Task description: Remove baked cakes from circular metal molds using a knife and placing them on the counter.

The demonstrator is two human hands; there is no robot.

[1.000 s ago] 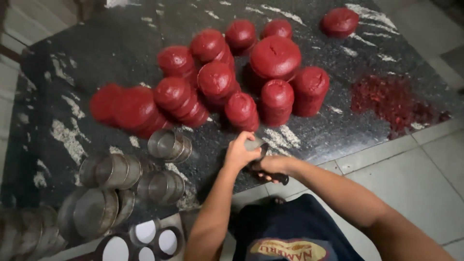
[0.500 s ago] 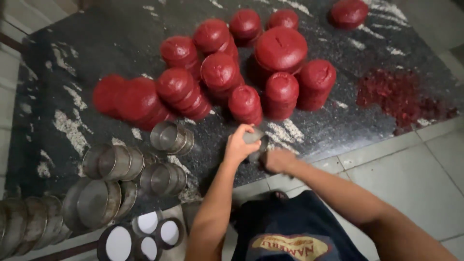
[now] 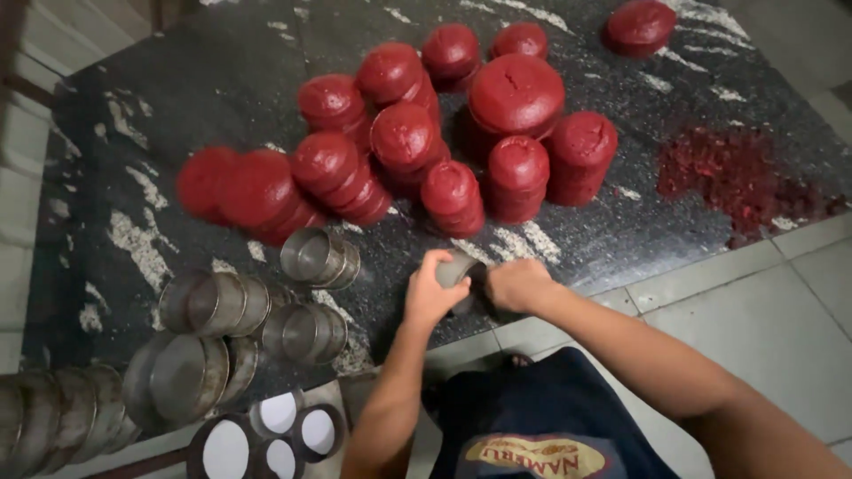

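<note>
1. The left hand (image 3: 432, 297) curls its fingers around a small round metal tin (image 3: 457, 270), gripping its side from the left.
2. The right hand (image 3: 517, 284) is closed against the same tin from the right, knuckles up; whether it also holds something else cannot be told.
3. The tin sits between both hands at the near edge of the dark speckled stone bench (image 3: 177, 80), just in front of the red cakes (image 3: 417, 142).
4. Those round red cakes stand stacked in a cluster across the middle of the bench, with one more apart at the far right.
5. Red crumbs (image 3: 737, 173) lie scattered to the right.
6. Empty metal tins (image 3: 222, 306) lie on their sides in groups to the left of the hands.
</note>
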